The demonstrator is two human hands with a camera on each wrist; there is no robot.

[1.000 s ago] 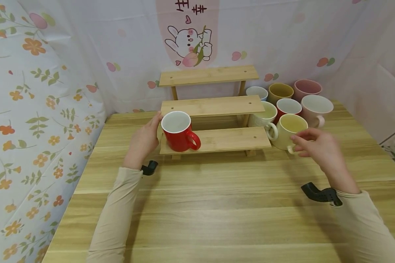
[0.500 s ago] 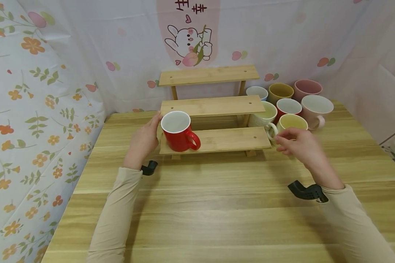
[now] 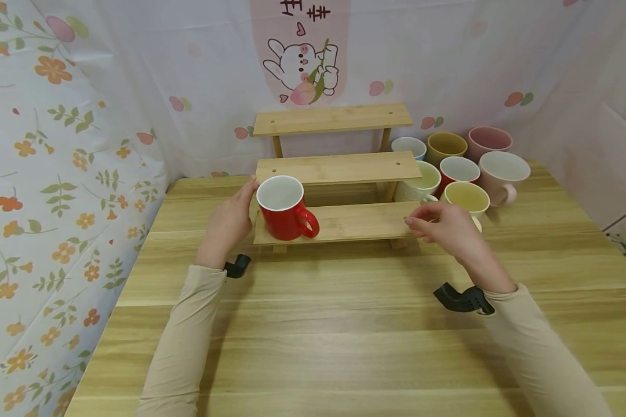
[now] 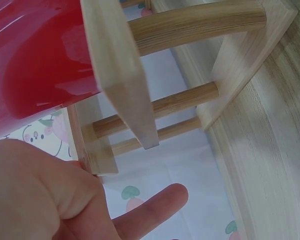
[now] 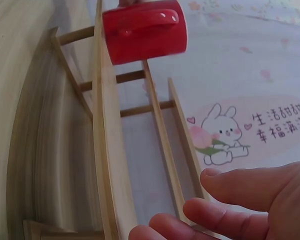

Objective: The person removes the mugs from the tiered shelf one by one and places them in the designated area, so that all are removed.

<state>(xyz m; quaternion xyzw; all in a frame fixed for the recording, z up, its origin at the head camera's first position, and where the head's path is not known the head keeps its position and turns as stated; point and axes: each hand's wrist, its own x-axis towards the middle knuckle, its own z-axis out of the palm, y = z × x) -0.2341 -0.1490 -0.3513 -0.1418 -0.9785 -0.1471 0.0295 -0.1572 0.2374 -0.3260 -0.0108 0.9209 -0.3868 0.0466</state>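
A red mug [image 3: 281,214] with a white inside stands upright at the left end of the lowest shelf [image 3: 352,223] of a three-step wooden rack, handle toward the right. My left hand [image 3: 226,223] is beside it, fingertips right at the left end of the middle shelf [image 3: 339,168]; the mug hides part of the hand. In the left wrist view one finger [image 4: 157,212] reaches out straight below the shelf end. My right hand [image 3: 443,226] hovers at the right end of the lowest shelf with loosely bent fingers and nothing between them. It partly covers a yellow mug [image 3: 466,197].
Several mugs cluster right of the rack, among them a pink one [image 3: 489,142], a mustard one [image 3: 447,147] and a pale pink one [image 3: 503,174]. A cream mug [image 3: 419,182] sits close against the rack. Behind hangs a printed cloth [image 3: 198,69].
My right hand has moved left from beside the yellow mug's handle to the right end of the lowest shelf. The left hand and red mug have stayed put.
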